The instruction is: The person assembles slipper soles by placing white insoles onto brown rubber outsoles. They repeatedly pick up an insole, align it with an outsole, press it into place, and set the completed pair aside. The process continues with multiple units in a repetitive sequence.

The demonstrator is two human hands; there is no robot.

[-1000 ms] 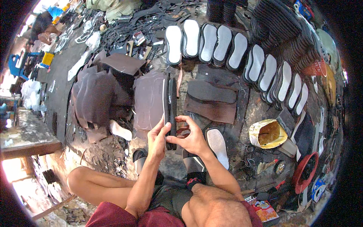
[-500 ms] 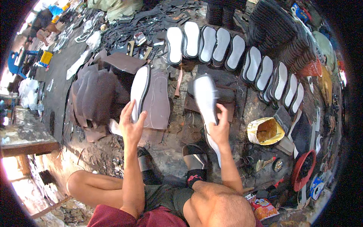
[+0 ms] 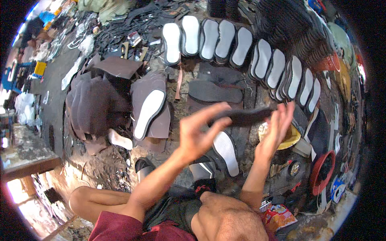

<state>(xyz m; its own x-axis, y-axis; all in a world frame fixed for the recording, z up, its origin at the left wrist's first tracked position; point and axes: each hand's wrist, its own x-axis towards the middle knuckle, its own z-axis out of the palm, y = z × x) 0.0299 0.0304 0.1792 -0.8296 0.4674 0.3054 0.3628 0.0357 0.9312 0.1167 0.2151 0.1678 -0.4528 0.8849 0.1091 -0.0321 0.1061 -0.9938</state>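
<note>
A dark shoe sole (image 3: 246, 117), blurred by motion, is held level in the air between my two hands. My left hand (image 3: 199, 132) has its thumb and fingers around the sole's left end. My right hand (image 3: 275, 132) bears on the other end, fingers stretched upward. Left of them, a white-topped sole (image 3: 150, 114) lies slanted on brown sheets (image 3: 161, 130). Below my hands, another white-topped sole (image 3: 226, 154) rests on the floor beside my foot. A flat black sole piece (image 3: 216, 92) lies beyond my left hand.
Stacked white-topped soles (image 3: 209, 40) curve across the far side to the right. Black soles (image 3: 285, 28) are piled behind them. Brown sheets (image 3: 94, 104) are heaped at left. A yellow container (image 3: 292, 138) and red basin (image 3: 323, 172) stand at right; dark scraps litter the far floor.
My left hand has left the white-topped sole on the brown sheets and moved right. My hands now share a sole that shows dark; before, my right hand held one white side up.
</note>
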